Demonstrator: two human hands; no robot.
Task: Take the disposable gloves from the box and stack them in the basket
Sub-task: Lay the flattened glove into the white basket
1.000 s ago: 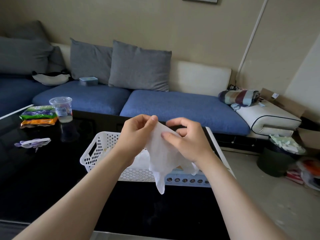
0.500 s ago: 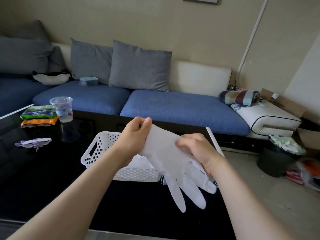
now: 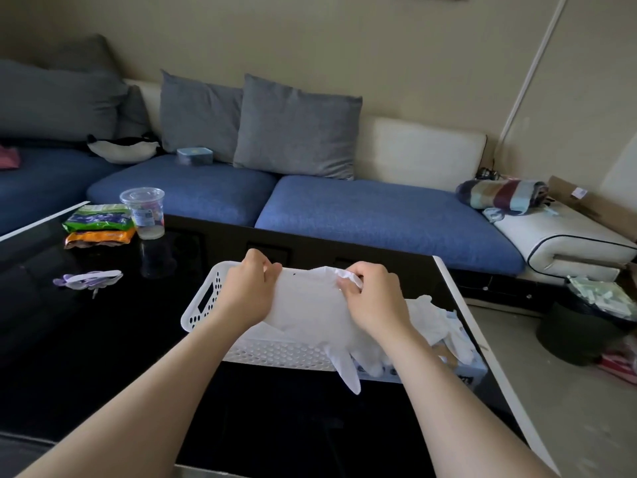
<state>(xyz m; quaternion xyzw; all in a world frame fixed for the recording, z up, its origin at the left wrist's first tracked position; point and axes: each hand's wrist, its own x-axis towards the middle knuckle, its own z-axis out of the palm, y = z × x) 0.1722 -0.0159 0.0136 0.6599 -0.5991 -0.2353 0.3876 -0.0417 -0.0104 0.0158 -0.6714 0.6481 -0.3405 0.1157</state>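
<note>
A white disposable glove (image 3: 310,305) is stretched flat over the white perforated basket (image 3: 275,355). My left hand (image 3: 250,291) pinches its cuff at the left corner, and my right hand (image 3: 374,298) pinches the cuff at the right. The glove's fingers hang over the basket's near wall toward me. To the right of the basket lies the glove box (image 3: 470,369), mostly hidden by my right forearm, with more white gloves (image 3: 437,322) spilling out of its top.
The black glossy table (image 3: 103,339) holds a plastic cup (image 3: 144,212), snack packets (image 3: 98,225) and a purple-white item (image 3: 89,279) at the left. A blue sofa with grey cushions runs behind. A dark bin (image 3: 582,326) stands on the floor at the right.
The view has dropped lower. Both hands moved apart and down, spreading the glove flat by its cuff over the basket; before, it hung between them above the basket.
</note>
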